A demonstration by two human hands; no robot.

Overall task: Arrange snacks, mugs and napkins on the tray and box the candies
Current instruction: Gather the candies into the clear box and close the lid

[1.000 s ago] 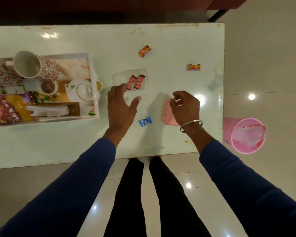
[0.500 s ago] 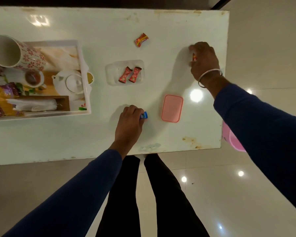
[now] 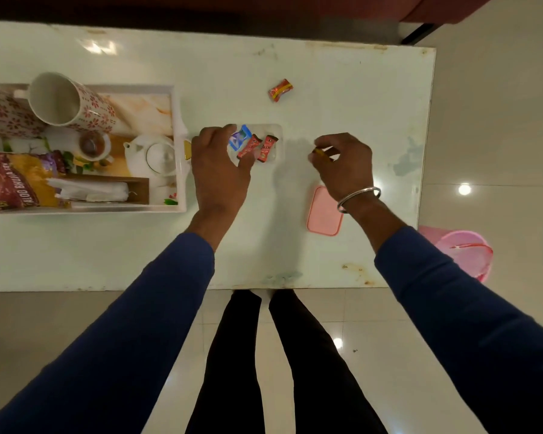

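1. The tray (image 3: 179, 145) sits at the table's (image 3: 342, 98) left, with two mugs (image 3: 66, 101) at its back, a snack bag (image 3: 16, 183) and napkins (image 3: 91, 191) in front.
2. Right of the tray lies the box (image 3: 278, 142), holding three candies (image 3: 254, 145).
3. Another candy (image 3: 280, 89) lies behind the box.
4. The lid (image 3: 323, 214) lies right of and nearer than the box.
5. A bin (image 3: 464, 252) stands right of the table.

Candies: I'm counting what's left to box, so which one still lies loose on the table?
The orange-red candy lying alone beyond the clear box. The blue one and two red ones are already inside the box, and another is pinched in the right hand.
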